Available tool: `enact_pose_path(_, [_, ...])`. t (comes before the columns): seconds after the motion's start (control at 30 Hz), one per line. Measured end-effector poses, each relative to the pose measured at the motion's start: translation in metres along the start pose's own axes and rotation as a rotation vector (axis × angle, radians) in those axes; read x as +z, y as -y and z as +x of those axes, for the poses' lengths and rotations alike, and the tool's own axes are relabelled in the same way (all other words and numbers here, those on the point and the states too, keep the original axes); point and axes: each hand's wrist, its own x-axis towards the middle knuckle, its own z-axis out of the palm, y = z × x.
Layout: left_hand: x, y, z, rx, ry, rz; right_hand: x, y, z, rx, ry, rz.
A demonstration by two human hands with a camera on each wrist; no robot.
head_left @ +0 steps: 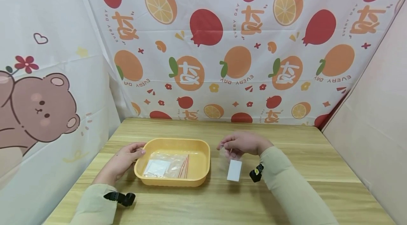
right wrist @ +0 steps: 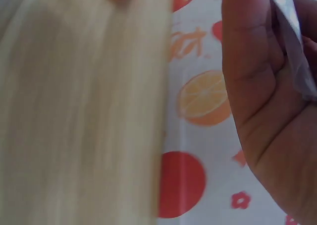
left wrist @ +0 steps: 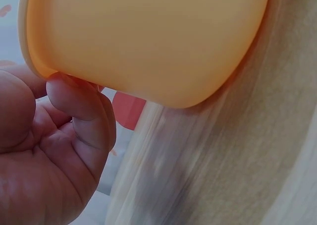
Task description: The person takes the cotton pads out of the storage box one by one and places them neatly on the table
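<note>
At the left end of the yellow plastic tray (head_left: 173, 182), my left hand (head_left: 121, 163) grips the rim. The left wrist view shows its curled fingers (left wrist: 81, 103) under the lip of the tray. Inside the tray lie several clear zip bags (head_left: 173, 163) with red seal lines and white pieces (head_left: 157, 167) in them. To the right of the tray, my right hand (head_left: 246, 143) pinches a clear plastic bag (right wrist: 292, 41) above the table. A white rectangular piece (head_left: 234, 170) hangs at the lower end of this bag, and whether it is a card or a packet I cannot tell.
The tray stands on a wood-grain table (head_left: 286, 189). Behind it hangs a fruit-print cloth (head_left: 206, 55), and a bear-print cloth (head_left: 47, 108) hangs at the left. Black wrist straps with cameras (head_left: 255, 173) sit on both sleeves.
</note>
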Motion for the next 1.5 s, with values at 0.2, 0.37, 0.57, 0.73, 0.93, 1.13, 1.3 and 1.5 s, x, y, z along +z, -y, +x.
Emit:
enact_pose_path(0.2, [0.001,0.001,-0.002,-0.005,-0.001,-0.001,0.002,-0.025,0.008,0.023,-0.048,-0.013])
enact_pose_path(0.37, [0.001,0.001,-0.002,-0.007,-0.003,0.005,0.007,-0.042,0.021,0.014,-0.094,-0.126])
enact_pose_path(0.57, [0.0,-0.001,-0.002,-0.003,-0.004,0.011,0.015,-0.053,0.036,-0.013,-0.199,-0.339])
enact_pose_path(0.73, [0.001,-0.002,-0.003,-0.006,-0.011,0.013,0.023,-0.053,0.044,-0.015,-0.184,-0.419])
enact_pose_path(0.93, [0.001,-0.003,-0.003,-0.004,-0.008,0.004,0.031,-0.048,0.049,-0.011,-0.2,-0.574])
enact_pose_path(1.13, [0.002,-0.005,-0.004,0.0,0.001,-0.012,0.033,-0.047,0.052,0.003,-0.235,-0.606])
enact_pose_path(1.3, [0.002,-0.006,-0.004,-0.016,-0.003,0.005,0.034,-0.046,0.052,0.012,-0.279,-0.615])
enact_pose_path(1.5, [0.001,-0.006,-0.003,-0.021,-0.008,0.007,0.033,-0.042,0.051,0.004,-0.312,-0.648])
